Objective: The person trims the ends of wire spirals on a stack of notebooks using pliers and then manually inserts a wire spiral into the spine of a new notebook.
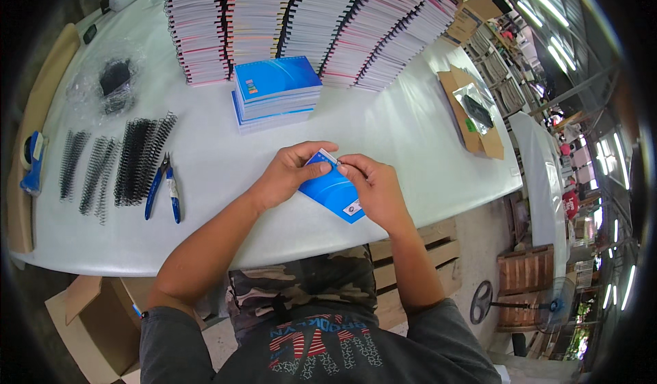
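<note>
A blue-covered notebook block (333, 191) is held tilted just above the white table (410, 137), near its front edge. My left hand (291, 172) grips its upper left corner, thumb pressed on the cover. My right hand (375, 187) holds the right side, its fingertips pinching the top corner beside my left thumb. A short stack of the same blue notebooks (276, 90) lies farther back at the middle of the table.
Tall stacks of spiral-bound notebooks (301, 21) line the far edge. Black wire binding combs (116, 161) lie in rows at left, blue-handled pliers (163, 185) beside them. A tape dispenser (32, 161) sits at the left edge, cardboard pieces (472, 113) at right, an open carton (96, 322) below.
</note>
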A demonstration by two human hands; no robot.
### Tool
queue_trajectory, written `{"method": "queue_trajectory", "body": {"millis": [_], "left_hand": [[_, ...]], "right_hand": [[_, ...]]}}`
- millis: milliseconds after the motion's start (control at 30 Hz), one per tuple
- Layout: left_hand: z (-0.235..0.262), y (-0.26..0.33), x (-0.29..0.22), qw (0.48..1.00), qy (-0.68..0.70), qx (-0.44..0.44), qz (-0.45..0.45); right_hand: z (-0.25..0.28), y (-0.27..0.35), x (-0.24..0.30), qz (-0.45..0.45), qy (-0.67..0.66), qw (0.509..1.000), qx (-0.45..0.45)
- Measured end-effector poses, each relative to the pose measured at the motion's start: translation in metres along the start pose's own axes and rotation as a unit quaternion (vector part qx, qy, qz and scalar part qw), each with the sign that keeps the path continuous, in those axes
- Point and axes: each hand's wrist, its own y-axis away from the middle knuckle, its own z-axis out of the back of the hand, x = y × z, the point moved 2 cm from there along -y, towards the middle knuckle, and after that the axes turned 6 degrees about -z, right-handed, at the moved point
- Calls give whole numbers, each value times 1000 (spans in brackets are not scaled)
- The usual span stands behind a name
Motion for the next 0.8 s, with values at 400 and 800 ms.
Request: {"method": "queue_trajectory", "body": {"millis": [400, 800], "left_hand": [[-7, 10, -4, 998, 32, -35, -28], [-26, 16, -1, 998, 12, -52, -32]], "right_hand": [[11, 16, 19, 13, 61, 989, 138], [4, 17, 6, -28, 2, 964, 263]]}}
